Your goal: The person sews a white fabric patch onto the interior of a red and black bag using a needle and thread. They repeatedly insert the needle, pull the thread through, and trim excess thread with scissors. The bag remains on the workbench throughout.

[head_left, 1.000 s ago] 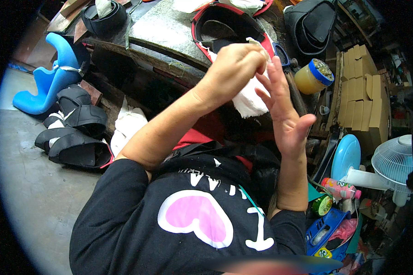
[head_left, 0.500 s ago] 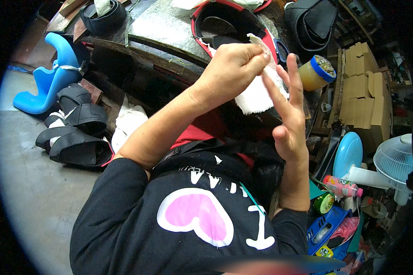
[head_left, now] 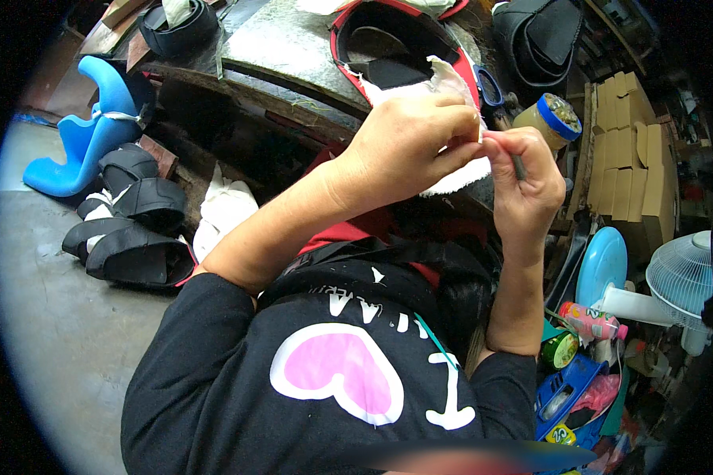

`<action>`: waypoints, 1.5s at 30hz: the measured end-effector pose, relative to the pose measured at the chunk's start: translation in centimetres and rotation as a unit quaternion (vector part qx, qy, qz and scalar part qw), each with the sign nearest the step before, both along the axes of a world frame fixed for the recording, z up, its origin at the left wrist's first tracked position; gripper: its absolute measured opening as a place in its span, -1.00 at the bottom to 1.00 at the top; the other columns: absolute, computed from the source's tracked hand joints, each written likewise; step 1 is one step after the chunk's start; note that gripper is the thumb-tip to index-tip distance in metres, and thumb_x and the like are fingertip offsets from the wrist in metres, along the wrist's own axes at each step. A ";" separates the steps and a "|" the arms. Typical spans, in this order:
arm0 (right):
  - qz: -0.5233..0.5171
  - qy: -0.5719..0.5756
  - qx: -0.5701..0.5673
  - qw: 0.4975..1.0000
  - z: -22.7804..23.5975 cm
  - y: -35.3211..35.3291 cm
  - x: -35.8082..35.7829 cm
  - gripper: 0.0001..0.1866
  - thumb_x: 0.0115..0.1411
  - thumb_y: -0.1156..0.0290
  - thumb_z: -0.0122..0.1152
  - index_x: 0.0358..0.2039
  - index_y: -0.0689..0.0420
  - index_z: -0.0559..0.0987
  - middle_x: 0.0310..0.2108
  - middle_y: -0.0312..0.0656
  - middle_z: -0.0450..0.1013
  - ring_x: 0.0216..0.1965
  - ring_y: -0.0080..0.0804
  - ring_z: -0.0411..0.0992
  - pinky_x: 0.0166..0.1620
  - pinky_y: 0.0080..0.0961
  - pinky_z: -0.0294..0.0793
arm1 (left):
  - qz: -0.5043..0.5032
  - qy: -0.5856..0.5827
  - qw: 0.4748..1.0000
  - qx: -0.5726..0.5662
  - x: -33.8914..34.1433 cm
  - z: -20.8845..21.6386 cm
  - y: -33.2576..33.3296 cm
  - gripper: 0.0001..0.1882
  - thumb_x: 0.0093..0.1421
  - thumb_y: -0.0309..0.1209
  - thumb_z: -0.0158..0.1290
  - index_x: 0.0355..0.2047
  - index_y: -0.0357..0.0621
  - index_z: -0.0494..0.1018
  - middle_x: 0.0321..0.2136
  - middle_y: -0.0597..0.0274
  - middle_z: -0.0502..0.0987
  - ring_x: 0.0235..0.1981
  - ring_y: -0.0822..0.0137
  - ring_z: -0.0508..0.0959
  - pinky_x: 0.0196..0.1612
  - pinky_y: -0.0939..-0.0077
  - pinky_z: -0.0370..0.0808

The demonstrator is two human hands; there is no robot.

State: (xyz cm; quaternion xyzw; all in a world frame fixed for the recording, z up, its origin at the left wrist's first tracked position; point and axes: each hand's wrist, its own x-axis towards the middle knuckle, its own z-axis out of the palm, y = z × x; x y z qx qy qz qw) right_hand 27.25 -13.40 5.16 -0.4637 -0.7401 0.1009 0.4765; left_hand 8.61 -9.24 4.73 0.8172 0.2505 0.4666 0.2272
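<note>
Evidently, the work is only partway along, as far as can be judged. The counter (head_left: pixel 281 51) is spread across the far side, and on it, right of centre, a hollow black piece (head_left: pixel 380 47) with a red rim is set with its mouth exposed. On the floor (head_left: pixel 55 253) to the left, black curved pieces (head_left: pixel 154 202) are heaped; whether they have been finished cannot be told. At the near right of the red rim, a white cloth (head_left: pixel 458 177) is draped over the counter's near edge. Its edges are left ragged and frayed, so neatening appears undone; any join with the rim is hidden by the left hand (head_left: pixel 408 146).

That hand is curled in front of the cloth, its thumb and forefinger closed in a pinch. By the right hand (head_left: pixel 527 178), fingers bent inward, a similar pinch is made, and the two sets of fingertips are brought together. Between them a tiny pale sliver is seen, too small to be identified.
</note>
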 end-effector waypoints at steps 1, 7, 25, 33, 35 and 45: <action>-0.034 -0.022 0.015 0.999 -0.1 0.2 0.1 -0.80 0.26 0.41 0.31 -0.41 0.26 0.53 -0.49 -0.14 0.47 -0.45 -0.37 0.45 -0.32 -0.41 0.43 | -0.002 -0.011 1.000 -0.004 -0.1 0.0 -0.1 -0.83 0.18 -0.46 0.25 -0.41 -0.28 0.48 -0.55 0.18 0.42 -0.58 0.40 0.42 -0.51 0.51 0.38; 0.071 0.126 -0.105 0.984 -0.1 0.8 0.8 -0.63 0.40 0.18 0.14 -0.39 0.25 0.54 -0.45 -0.19 0.45 -0.42 -0.46 0.40 -0.31 -0.55 0.38 | 0.062 0.020 0.996 -0.054 -0.6 -0.1 0.0 -0.74 0.17 -0.28 0.22 -0.52 -0.19 0.48 -0.56 0.11 0.51 -0.50 0.09 0.55 -0.40 0.24 0.47; 0.064 0.202 -0.167 0.963 -1.7 1.2 -1.6 -0.77 0.43 0.35 0.05 -0.32 0.22 0.50 -0.52 -0.27 0.43 -0.50 -0.60 0.40 -0.41 -0.59 0.41 | 0.080 0.082 0.992 0.058 -0.7 -0.3 -0.5 -0.75 0.20 -0.25 0.18 -0.51 -0.13 0.51 -0.53 0.17 0.51 -0.46 0.11 0.58 -0.41 0.26 0.51; 0.145 0.116 -0.012 0.982 0.5 0.8 -0.9 -0.62 0.44 0.16 0.01 -0.27 0.24 0.59 -0.31 -0.11 0.54 -0.29 -0.34 0.51 -0.19 -0.46 0.48 | 0.022 0.148 0.987 0.065 -1.7 0.5 -1.9 -0.48 0.28 -0.01 0.09 -0.69 -0.10 0.49 -0.67 0.15 0.49 -0.53 0.12 0.59 -0.43 0.25 0.48; 0.124 -0.049 0.060 0.989 0.7 -0.1 -1.7 -0.63 0.37 0.15 0.11 -0.14 0.23 0.62 -0.15 -0.06 0.57 -0.15 -0.15 0.53 -0.05 -0.30 0.49 | 0.021 0.192 0.980 0.037 -1.8 0.5 -2.1 -0.62 0.19 -0.10 0.17 -0.57 -0.14 0.57 -0.60 0.10 0.54 -0.47 0.07 0.61 -0.34 0.22 0.54; 0.079 0.001 -0.068 0.995 0.5 0.8 0.3 -0.37 0.44 -0.12 -0.18 -0.02 0.16 0.66 0.21 0.01 0.41 0.24 -0.07 0.27 0.30 -0.20 0.16 | 0.070 -0.052 0.993 0.079 -4.7 2.6 0.3 -0.81 0.13 -0.40 0.32 -0.40 -0.21 0.53 -0.34 0.16 0.53 -0.45 0.26 0.55 -0.38 0.45 0.50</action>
